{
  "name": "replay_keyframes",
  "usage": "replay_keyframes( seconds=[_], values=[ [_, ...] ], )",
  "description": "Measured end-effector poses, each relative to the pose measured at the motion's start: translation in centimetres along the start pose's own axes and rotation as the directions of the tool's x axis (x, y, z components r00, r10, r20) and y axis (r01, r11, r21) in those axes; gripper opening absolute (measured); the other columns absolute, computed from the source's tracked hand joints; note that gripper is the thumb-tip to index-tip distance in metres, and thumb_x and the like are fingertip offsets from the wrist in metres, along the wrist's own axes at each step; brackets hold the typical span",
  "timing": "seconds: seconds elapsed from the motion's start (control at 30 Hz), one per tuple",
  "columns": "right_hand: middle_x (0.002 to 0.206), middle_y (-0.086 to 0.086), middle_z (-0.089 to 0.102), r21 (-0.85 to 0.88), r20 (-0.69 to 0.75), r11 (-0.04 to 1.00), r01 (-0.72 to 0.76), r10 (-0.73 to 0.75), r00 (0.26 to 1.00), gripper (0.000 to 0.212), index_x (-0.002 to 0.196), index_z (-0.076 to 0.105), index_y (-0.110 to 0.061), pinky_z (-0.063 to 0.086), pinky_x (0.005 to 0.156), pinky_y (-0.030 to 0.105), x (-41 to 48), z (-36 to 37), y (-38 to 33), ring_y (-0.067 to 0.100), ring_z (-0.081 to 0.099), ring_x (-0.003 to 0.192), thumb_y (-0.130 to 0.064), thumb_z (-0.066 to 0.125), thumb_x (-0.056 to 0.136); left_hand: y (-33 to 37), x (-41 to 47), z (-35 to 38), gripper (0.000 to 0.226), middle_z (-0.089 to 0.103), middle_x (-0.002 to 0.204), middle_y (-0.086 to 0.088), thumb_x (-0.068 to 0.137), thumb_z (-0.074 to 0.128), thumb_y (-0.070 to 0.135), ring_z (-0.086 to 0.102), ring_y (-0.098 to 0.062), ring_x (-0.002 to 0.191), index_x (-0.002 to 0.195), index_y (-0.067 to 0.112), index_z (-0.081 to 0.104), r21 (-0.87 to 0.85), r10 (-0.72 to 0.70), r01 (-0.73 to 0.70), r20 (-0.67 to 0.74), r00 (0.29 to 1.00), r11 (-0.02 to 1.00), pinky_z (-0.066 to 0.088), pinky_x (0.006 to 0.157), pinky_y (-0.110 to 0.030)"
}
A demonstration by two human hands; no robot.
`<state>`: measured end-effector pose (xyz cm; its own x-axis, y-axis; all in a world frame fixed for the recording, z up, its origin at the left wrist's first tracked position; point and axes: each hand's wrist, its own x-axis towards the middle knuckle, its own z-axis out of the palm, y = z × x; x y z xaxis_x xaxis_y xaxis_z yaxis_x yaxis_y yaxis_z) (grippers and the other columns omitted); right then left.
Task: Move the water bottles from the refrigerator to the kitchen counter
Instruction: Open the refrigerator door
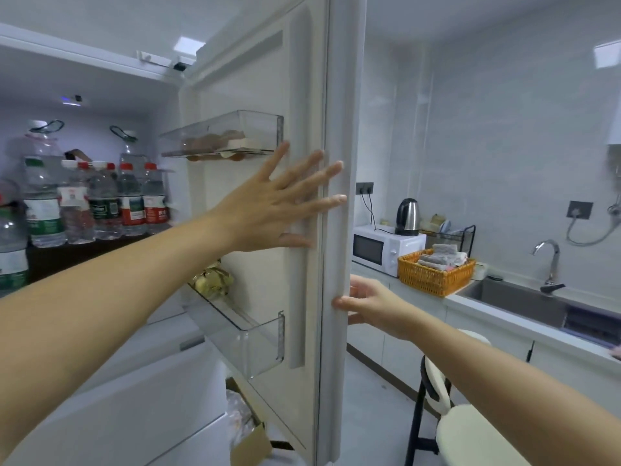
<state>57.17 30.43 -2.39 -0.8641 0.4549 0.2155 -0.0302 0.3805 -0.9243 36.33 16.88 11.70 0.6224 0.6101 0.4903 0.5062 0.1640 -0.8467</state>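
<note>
The refrigerator stands open, its white door (255, 280) swung out in front of me. Several clear water bottles (100, 203) with red caps stand on a shelf inside at the left. My left hand (279, 200) lies flat, fingers spread and straight, against the door's inner edge. My right hand (366, 302) grips the door's outer edge lower down, with the thumb on the edge and the fingers behind it. The kitchen counter (524, 317) runs along the right wall.
On the counter stand a white microwave (383, 248) with a kettle (407, 216) on top, an orange basket (433, 274) and a sink (517, 297) with a tap. Door bins hold eggs (215, 144) and a bag. A cream stool (447, 391) stands by the counter.
</note>
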Motion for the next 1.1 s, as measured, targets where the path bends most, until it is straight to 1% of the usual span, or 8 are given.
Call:
replay_keyframes(
  seconds=[0.1,0.2,0.27,0.4,0.57,0.77,0.9,1.1],
  values=[
    [0.124,0.016,0.067,0.057,-0.015,0.998,-0.017,0.018,1.000,0.041,0.128,0.059,-0.014,0.052,0.100,0.046,0.2,-2.1,1.0,0.031,0.064,0.117,-0.024,0.063,0.088,0.6,0.5,1.9,0.086,0.002,0.163,-0.012,0.089,0.040,0.072,0.002,-0.036,0.149,0.156,0.027,0.009,-0.037,-0.006,0.006,-0.009,1.000,0.999,0.011,0.117,-0.059],
    [0.121,0.009,0.069,0.098,-0.022,0.995,-0.033,0.036,0.999,0.040,0.128,0.058,-0.015,0.054,0.098,0.040,0.8,-3.8,1.9,0.026,0.065,0.115,-0.025,0.060,0.090,1.5,2.5,3.3,0.087,0.004,0.162,-0.013,0.088,0.044,0.070,0.002,-0.036,0.149,0.156,0.026,0.012,-0.075,-0.001,-0.001,-0.021,1.000,0.997,0.012,0.118,-0.058],
    [0.121,0.007,0.069,0.120,-0.043,0.992,-0.044,0.049,0.998,0.038,0.129,0.058,-0.016,0.052,0.100,0.042,1.2,-4.9,2.8,0.025,0.065,0.115,-0.026,0.057,0.093,2.0,3.6,4.3,0.086,0.003,0.162,-0.013,0.088,0.043,0.070,0.001,-0.035,0.149,0.156,0.026,0.012,-0.081,0.005,-0.006,-0.015,1.000,0.997,0.011,0.118,-0.057],
    [0.130,0.010,0.064,0.156,-0.095,0.985,-0.076,0.092,0.991,0.036,0.135,0.055,-0.017,0.049,0.105,0.044,2.3,-6.7,4.7,0.028,0.061,0.121,-0.028,0.049,0.101,2.9,5.5,6.3,0.083,-0.001,0.163,-0.011,0.090,0.035,0.070,-0.003,-0.033,0.149,0.156,0.027,0.008,-0.080,0.002,-0.002,0.003,1.000,0.997,0.009,0.118,-0.058],
    [0.116,0.001,0.070,0.223,-0.187,0.972,-0.078,0.121,0.975,0.034,0.131,0.058,-0.018,0.050,0.091,0.035,3.6,-8.2,6.4,0.020,0.065,0.109,-0.032,0.044,0.104,3.9,7.8,8.7,0.080,-0.004,0.163,-0.009,0.092,0.028,0.070,-0.005,-0.030,0.150,0.156,0.027,0.005,-0.081,-0.016,0.019,0.031,0.999,0.997,0.008,0.118,-0.058],
    [0.114,0.003,0.070,0.239,-0.279,0.968,-0.073,0.141,0.950,0.034,0.127,0.060,-0.019,0.050,0.096,0.040,5.5,-10.1,8.1,0.024,0.063,0.110,-0.035,0.040,0.105,5.6,8.7,11.7,0.076,0.001,0.163,-0.009,0.095,0.029,0.067,0.000,-0.030,0.150,0.156,0.027,0.008,-0.123,-0.026,0.025,0.000,1.000,0.992,0.010,0.118,-0.056],
    [0.114,0.003,0.070,0.223,-0.326,0.972,-0.068,0.141,0.935,0.033,0.123,0.061,-0.021,0.047,0.100,0.043,6.9,-11.3,8.9,0.025,0.062,0.110,-0.033,0.035,0.107,6.9,7.7,13.9,0.078,0.002,0.163,-0.008,0.093,0.040,0.064,0.002,-0.028,0.150,0.156,0.028,0.011,-0.166,-0.061,0.065,0.030,0.998,0.984,0.013,0.117,-0.057],
    [0.118,0.004,0.069,0.213,-0.366,0.975,-0.063,0.139,0.920,0.031,0.117,0.062,-0.025,0.046,0.104,0.046,8.7,-12.7,10.2,0.027,0.061,0.116,-0.036,0.034,0.107,8.4,8.7,15.2,0.080,0.007,0.163,-0.006,0.089,0.052,0.056,0.007,-0.026,0.150,0.155,0.027,0.019,-0.210,-0.146,0.159,0.074,0.986,0.965,0.015,0.117,-0.058]
  ],
)
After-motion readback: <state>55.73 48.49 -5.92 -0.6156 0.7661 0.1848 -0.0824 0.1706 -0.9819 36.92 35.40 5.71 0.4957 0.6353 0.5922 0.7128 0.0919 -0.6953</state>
